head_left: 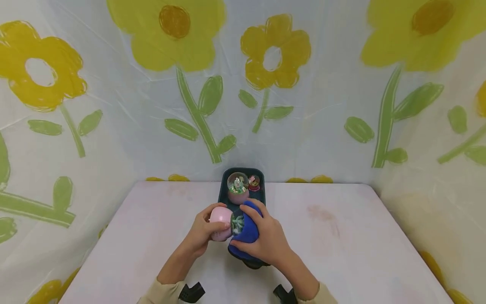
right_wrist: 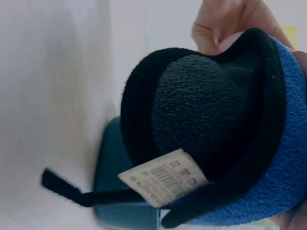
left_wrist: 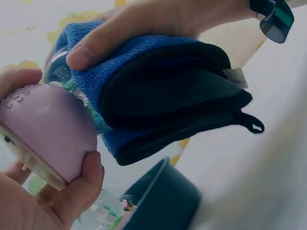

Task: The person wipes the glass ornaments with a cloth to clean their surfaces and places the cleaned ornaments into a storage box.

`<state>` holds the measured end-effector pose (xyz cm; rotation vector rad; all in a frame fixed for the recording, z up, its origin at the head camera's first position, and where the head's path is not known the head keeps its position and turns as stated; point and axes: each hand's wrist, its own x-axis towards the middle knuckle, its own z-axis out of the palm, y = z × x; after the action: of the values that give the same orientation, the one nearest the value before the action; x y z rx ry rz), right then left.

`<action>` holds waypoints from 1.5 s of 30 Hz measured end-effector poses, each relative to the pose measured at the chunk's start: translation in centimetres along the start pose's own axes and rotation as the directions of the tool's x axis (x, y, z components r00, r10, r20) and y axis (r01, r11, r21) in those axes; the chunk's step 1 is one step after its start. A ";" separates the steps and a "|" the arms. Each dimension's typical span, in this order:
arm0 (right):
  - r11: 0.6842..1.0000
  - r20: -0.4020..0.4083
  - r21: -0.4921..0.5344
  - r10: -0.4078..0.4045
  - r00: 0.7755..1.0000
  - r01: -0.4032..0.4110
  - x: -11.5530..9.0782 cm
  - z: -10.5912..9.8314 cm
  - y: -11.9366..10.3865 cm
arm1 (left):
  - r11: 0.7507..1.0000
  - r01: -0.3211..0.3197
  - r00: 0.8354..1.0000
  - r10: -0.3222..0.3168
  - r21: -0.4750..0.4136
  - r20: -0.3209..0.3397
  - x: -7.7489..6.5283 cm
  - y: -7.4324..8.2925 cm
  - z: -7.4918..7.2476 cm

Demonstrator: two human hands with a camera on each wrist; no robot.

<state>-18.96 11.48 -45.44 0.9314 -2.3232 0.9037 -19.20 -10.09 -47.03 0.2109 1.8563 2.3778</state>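
Observation:
My left hand (head_left: 202,230) grips the pink base of a snow globe (head_left: 221,219), held on its side above the table. Fingers and thumb wrap round that base (left_wrist: 53,129) in the left wrist view. A blue cloth (head_left: 248,226) with black edging lies folded round the globe's clear dome (left_wrist: 61,72), and my right hand (head_left: 271,234) holds it there, thumb and fingers on either side. Green bits show inside the dome. The cloth's dark underside, hanging loop and white label (right_wrist: 165,177) face the right wrist camera. Part of the dome is hidden by the cloth.
Behind the hands, a dark teal tray (head_left: 224,179) stands on the white table (head_left: 152,211). In it sit a larger pink-based snow globe (head_left: 238,188) and a small red one (head_left: 253,183). A flowered curtain (head_left: 303,126) hangs behind the table.

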 end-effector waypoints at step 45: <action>0.527 0.428 0.666 0.311 0.849 -0.529 0.8 -1.0 1.6 | 0.978 -0.207 0.971 0.202 0.020 0.128 1.2 -1.7 -0.5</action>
<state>-20.52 12.73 -44.91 0.7903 -2.4213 2.2480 -20.42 -9.93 -48.74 0.5678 1.8994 2.3987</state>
